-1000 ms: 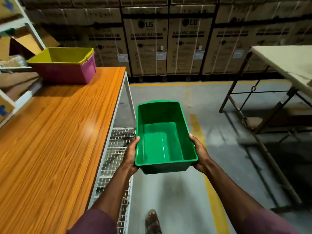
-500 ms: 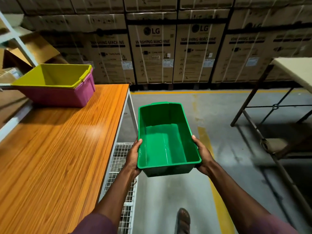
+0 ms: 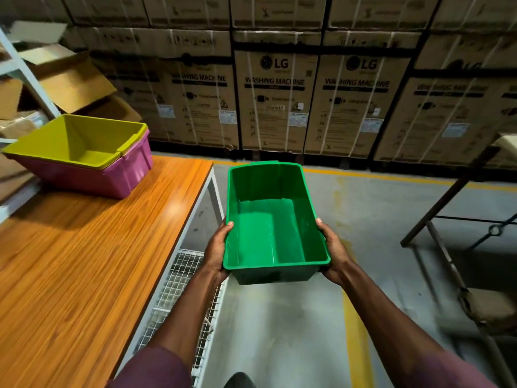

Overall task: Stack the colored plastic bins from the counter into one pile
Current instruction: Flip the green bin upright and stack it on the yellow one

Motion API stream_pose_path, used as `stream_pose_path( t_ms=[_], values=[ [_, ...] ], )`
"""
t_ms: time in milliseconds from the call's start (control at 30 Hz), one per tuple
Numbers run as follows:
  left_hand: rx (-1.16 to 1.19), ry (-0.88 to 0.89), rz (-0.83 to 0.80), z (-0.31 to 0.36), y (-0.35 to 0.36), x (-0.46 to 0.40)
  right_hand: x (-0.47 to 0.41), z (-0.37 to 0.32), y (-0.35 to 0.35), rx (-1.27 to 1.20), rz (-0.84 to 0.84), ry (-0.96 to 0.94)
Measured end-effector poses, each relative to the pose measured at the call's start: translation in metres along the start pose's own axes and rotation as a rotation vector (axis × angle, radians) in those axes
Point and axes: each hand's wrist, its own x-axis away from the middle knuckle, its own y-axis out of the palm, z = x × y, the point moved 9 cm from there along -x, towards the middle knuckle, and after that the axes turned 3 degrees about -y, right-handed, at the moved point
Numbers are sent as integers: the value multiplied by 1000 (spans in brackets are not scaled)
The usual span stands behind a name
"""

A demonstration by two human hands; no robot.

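Observation:
An empty green bin (image 3: 268, 225) is held in the air over the floor, just right of the counter's edge. My left hand (image 3: 216, 252) grips its near left rim, thumb on top. My right hand (image 3: 333, 252) grips the near right rim the same way. A yellow-green bin (image 3: 78, 138) sits nested inside a pink bin (image 3: 117, 175) at the far left of the wooden counter (image 3: 84, 261). That pile is ahead and to the left of the green bin, well apart from it.
Stacked washing machine cartons (image 3: 274, 99) form a wall ahead. A white metal shelf frame (image 3: 25, 74) with open cardboard boxes stands left of the counter. A wire mesh shelf (image 3: 181, 281) lies under the counter. A folding table's dark legs (image 3: 447, 197) stand at right.
I have walked forward along the counter carrying the green bin. The yellow-green and pink pile now appears closer and larger. My grip on the bin is unchanged.

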Motion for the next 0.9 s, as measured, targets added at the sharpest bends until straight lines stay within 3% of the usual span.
stream_pose_path(
  t_ms=[500,900],
  values=[
    [143,146,84,142,51,-128,-166,-150,101,144,-159,-37],
    [236,338,335,261,52,-160,-260,-241,226,327,-381,-9]
  ],
)
